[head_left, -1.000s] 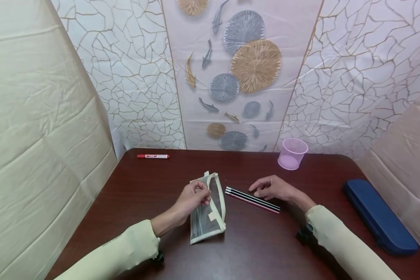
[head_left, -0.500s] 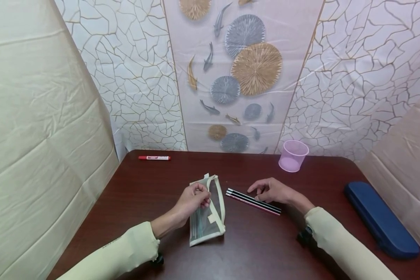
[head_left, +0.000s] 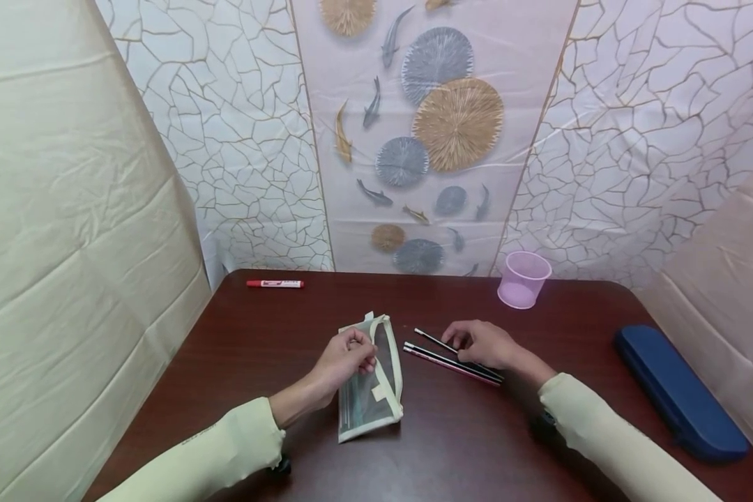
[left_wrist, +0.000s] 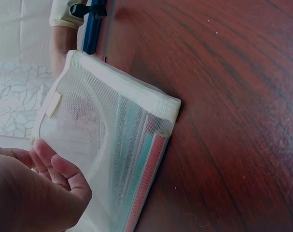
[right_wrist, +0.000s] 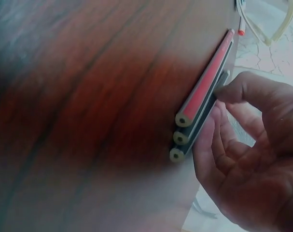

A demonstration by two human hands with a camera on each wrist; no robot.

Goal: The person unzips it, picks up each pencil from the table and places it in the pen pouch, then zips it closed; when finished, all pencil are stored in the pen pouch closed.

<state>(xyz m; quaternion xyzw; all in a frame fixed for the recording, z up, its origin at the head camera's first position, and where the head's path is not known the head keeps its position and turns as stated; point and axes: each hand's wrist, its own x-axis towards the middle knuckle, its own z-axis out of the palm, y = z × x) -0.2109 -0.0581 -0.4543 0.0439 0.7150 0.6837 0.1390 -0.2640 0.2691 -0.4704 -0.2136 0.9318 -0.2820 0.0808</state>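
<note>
My left hand [head_left: 345, 359] grips the upper edge of a mesh zip pencil pouch [head_left: 358, 418], whose mouth gapes to the right. Through its mesh in the left wrist view show a red stick [left_wrist: 148, 176] and a teal one [left_wrist: 136, 171], seemingly pencils. To the right, my right hand [head_left: 483, 345] pinches a black pencil [head_left: 431, 338] between thumb and fingers, its white-tipped far end swung apart from the others. Beside it on the table lie another black pencil [right_wrist: 187, 133] and a red-and-black pencil [right_wrist: 204, 92], unsharpened ends together in the right wrist view.
A red marker [head_left: 275, 284] lies at the back left of the dark wooden table [head_left: 452, 446]. At the back right stands a pink mesh cup [head_left: 522, 282]. A long navy case [head_left: 680, 394] lies along the right side. Fabric walls surround the table.
My right hand has taken hold of one black pencil and turned its far end away from the other two. My left hand keeps its grip on the pouch.
</note>
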